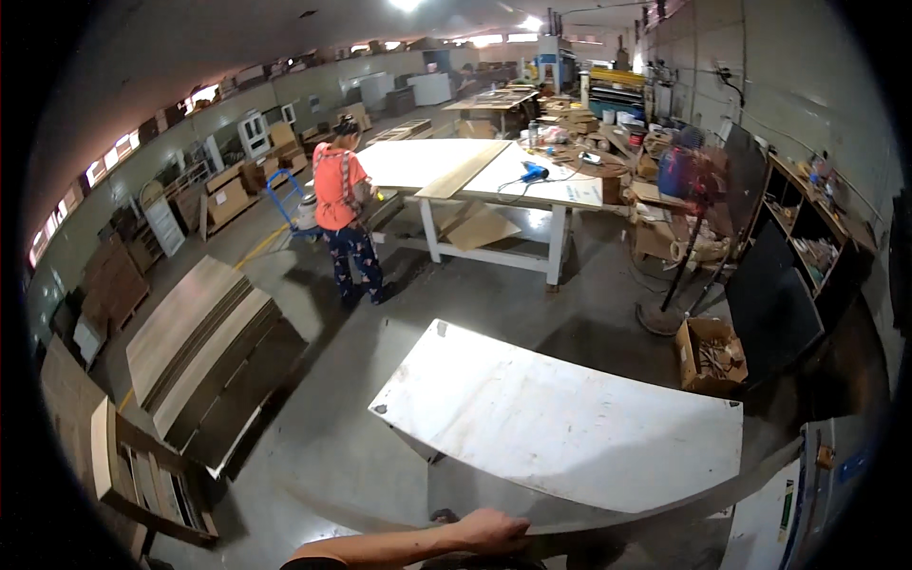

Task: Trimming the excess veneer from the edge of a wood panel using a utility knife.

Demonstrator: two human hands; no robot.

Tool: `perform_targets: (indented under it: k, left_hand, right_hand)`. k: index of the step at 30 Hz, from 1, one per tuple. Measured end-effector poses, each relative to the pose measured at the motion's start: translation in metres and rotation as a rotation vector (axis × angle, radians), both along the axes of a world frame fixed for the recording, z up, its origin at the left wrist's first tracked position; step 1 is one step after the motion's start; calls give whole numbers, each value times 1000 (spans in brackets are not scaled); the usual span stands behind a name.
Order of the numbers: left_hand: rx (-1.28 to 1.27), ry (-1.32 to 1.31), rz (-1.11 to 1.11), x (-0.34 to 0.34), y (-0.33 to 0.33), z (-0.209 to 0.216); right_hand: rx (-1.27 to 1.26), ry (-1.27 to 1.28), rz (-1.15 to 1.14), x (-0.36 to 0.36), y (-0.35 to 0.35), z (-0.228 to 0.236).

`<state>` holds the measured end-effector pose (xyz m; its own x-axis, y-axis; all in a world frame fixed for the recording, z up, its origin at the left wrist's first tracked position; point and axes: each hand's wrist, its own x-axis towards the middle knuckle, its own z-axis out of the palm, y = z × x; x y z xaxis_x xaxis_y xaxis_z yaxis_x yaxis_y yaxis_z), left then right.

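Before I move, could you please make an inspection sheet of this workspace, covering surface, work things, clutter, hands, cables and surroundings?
Surface: white table, dark marks at its left-end corners.
Work things: long panel, seen mostly as a thin edge; its full shape cannot be told.
Clutter: stacked boards on the left; open box of thin scraps on the right.
Hands: left hand closed on the panel's edge; right hand not in view.
Cables: a cord near the blue tool on the back table; its full path is unclear.
Surroundings: co-worker beside the back table; standing fan on the right.
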<state>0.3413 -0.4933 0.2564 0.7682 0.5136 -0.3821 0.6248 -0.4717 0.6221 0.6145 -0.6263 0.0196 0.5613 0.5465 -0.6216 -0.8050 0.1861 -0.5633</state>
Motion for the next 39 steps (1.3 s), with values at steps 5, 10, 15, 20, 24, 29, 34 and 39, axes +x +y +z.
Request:
perform_targets:
  k: [5, 10, 15, 20, 24, 29, 34, 39]
  left_hand:
    - [111, -148, 223, -34, -1, 27]
    - [288, -380, 551, -133, -5, 71]
    - [541, -663, 890, -290, -31, 71]
    - [984, -692, 1377, -426, -94, 86]
    - [1170, -892, 1770, -513, -132, 130]
    - [1568, -784, 2085, -589, -177, 131]
    - [1727, -976, 2319, -675, -136, 164]
    - [1831, -1178, 2350, -781, -71, 214]
  right_hand:
    - [357, -149, 195, -52, 52, 60]
    - [648, -89, 467, -163, 113, 157]
    - [580, -282, 288, -295, 192, 183]
    - [570, -74, 781, -436, 259, 210]
    - [422, -237, 1173, -509, 308, 75]
    - [7, -204, 1287, -632, 306, -16]
    - [-120, -399, 1400, -735, 374, -86]
    - [79, -189, 1569, -864, 490, -138]
